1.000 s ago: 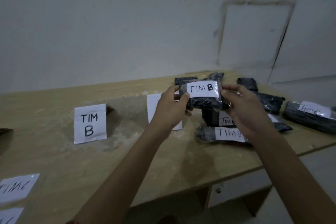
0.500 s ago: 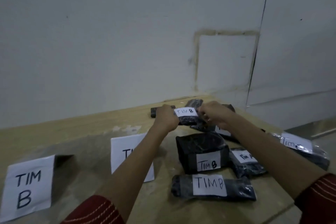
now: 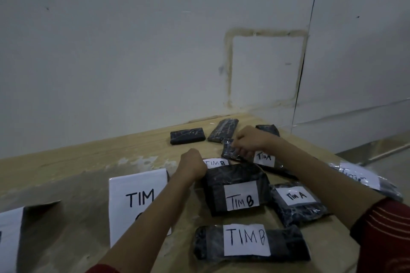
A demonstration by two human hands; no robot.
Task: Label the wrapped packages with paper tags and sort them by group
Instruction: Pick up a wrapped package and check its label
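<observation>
While left hand [image 3: 193, 164] rests at small TIM B package [image 3: 216, 163] behind large TIM B package [image 3: 235, 188] on the tabletop [image 3: 111, 155], fingers hidden | right hand [image 3: 250, 142] fingers pinch untagged package [image 3: 229, 150] beside TIM A package [image 3: 264, 158] | step: likely picking next | next: lift clear, tag

Table [image 3: 99, 157]: light wood, set against a white wall.
Signs: left card [image 3: 8, 239] and "TIM" card [image 3: 137, 197], both stood upright.
Untagged, by the wall: rear-left package [image 3: 187, 136], rear-middle package [image 3: 223, 130], rear-right package [image 3: 267, 129].
Tagged "TIM B": boxy package [image 3: 233, 177], front package [image 3: 286, 244].
Tagged "TIM A": right package [image 3: 297, 213], far package [image 3: 264, 158].
Right edge: edge package [image 3: 363, 178], writing unclear.
</observation>
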